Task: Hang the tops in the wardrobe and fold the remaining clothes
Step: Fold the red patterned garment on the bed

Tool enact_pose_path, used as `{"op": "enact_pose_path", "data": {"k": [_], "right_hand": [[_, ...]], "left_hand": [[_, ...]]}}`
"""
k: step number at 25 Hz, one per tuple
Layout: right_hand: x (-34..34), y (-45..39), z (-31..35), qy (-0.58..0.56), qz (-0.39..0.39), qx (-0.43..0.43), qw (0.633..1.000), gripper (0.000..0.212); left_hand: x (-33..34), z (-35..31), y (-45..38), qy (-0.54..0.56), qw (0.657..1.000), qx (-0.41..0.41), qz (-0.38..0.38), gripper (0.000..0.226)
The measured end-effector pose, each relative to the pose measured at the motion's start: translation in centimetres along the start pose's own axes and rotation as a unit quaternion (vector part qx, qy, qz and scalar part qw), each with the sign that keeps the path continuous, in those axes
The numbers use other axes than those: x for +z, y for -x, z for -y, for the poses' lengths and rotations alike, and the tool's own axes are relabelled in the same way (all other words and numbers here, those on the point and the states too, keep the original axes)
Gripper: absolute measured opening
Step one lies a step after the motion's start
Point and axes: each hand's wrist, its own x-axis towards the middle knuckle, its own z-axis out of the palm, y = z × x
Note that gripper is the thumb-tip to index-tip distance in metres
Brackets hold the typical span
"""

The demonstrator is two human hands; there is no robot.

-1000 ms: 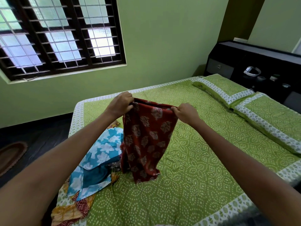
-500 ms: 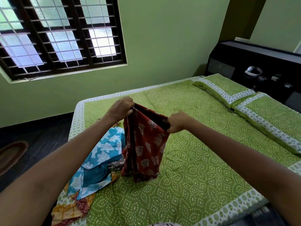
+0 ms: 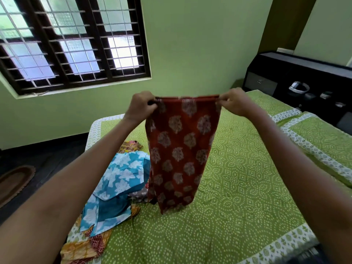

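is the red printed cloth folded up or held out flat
Held out flat: the left hand and right hand pinch the red printed cloth taut, hanging to the bed.

Soft daylight comes through the window [image 3: 72,42] at the upper left. The room is bright. Edges bend and blur.
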Motion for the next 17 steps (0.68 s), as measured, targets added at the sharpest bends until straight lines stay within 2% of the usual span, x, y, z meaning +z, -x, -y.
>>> {"op": "enact_pose_path", "data": {"k": [1, 2, 3, 4, 6, 7, 9, 12, 17], "right_hand": [[0.3, 0.1, -0.1, 0.036, -0.024, -0.008, 0.999, 0.022], [1.0, 0.3, -0.3, 0.074, -0.011, -0.016, 0.997, 0.024], [1.6, 0.6, -0.6, 0.089, 0.006, -0.008, 0.996, 0.024], [1.7, 0.7, -0.8, 0.078, -0.010, 0.008, 0.997, 0.024], [0.7, 0.5, -1.2, 0.048, -0.082, 0.047, 0.994, 0.025], [0.0, 0.4, -1.5, 0.047, -0.078, 0.050, 0.995, 0.025], [-1.2, 0.4, -2.2, 0.050, -0.033, 0.053, 0.997, 0.027], [-2.2, 1.4, -3.0, 0.056, -0.045, 0.084, 0.994, 0.022], [-3.4, 3.8, -4.7, 0.082, -0.034, 0.143, 0.986, 0.026]], "left_hand": [[-0.3, -0.5, -0.9, -0.012, 1.000, 0.014, -0.013, 0.026], [-0.2, -0.8, -1.6, -0.028, 0.999, 0.044, -0.006, 0.026], [-0.1, -0.9, -2.2, -0.040, 0.996, 0.074, 0.016, 0.024], [0.2, -0.8, -2.6, -0.047, 0.995, 0.086, 0.030, 0.023], [0.9, -0.7, -3.5, -0.039, 0.996, 0.085, -0.005, 0.027], [1.1, -0.9, -4.1, -0.024, 0.997, 0.070, -0.009, 0.030], [1.5, -1.4, -5.3, 0.001, 0.997, 0.071, 0.039, 0.026], [2.9, -2.3, -5.8, 0.029, 0.993, 0.087, 0.071, 0.017], [6.0, -4.0, -7.0, 0.144, 0.983, 0.047, 0.108, 0.032]]}}
